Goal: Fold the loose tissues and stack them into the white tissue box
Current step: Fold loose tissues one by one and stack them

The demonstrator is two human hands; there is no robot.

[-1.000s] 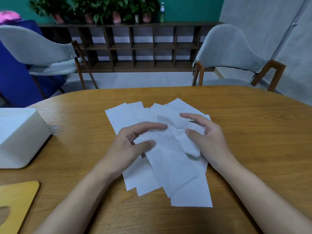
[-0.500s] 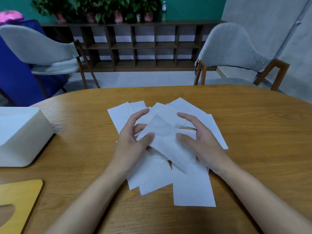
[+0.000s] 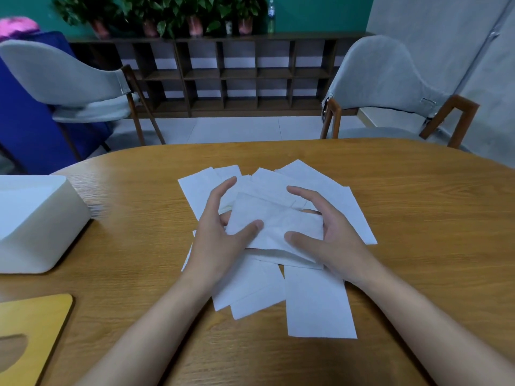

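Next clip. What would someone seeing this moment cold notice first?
First, the hands at the middle of the table: the left hand and right hand pinch one held tissue between thumbs and fingers, above a fan of loose tissues spread on the wooden table. Next comes the white tissue box at the left edge, with a yellow board nearer the person.

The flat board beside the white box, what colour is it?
The flat board is yellow; the head view shows it, lower left.
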